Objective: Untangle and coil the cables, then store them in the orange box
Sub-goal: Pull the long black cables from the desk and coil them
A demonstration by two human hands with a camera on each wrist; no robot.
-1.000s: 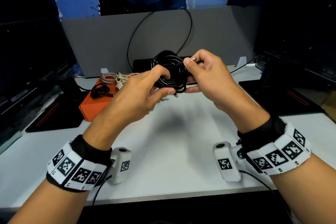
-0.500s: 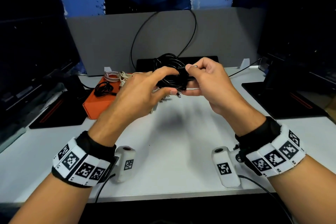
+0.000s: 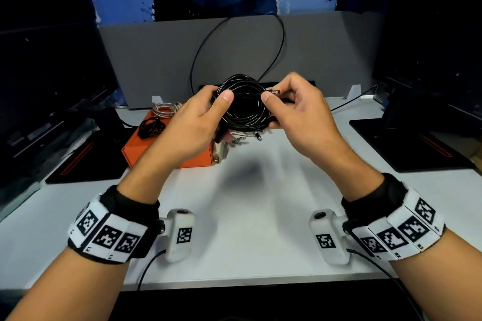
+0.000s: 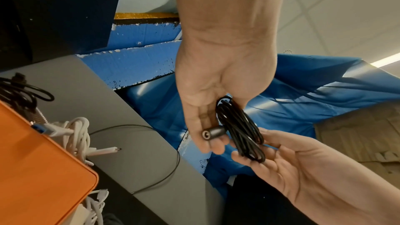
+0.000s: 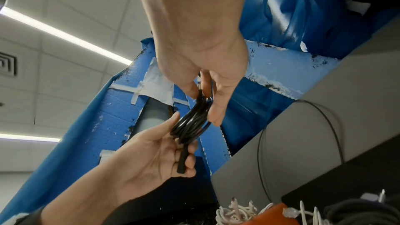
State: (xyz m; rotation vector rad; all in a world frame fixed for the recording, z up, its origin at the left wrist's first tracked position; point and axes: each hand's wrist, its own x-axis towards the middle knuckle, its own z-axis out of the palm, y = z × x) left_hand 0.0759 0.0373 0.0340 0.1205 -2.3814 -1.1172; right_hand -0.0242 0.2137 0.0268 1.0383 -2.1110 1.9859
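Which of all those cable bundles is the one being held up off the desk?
The large black coil, gripped between the left hand and right hand. The small black bundle and the silver braided cable lie on the orange box.

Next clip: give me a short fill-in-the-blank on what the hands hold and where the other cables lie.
1. Both hands hold a coiled cable whose colour is ____.
2. The right hand pinches the cable's metal ____ between thumb and finger.
3. The left hand grips the coil's ____ side.
4. A small black cable lies on top of the ____ box.

Missing words: black; plug; left; orange
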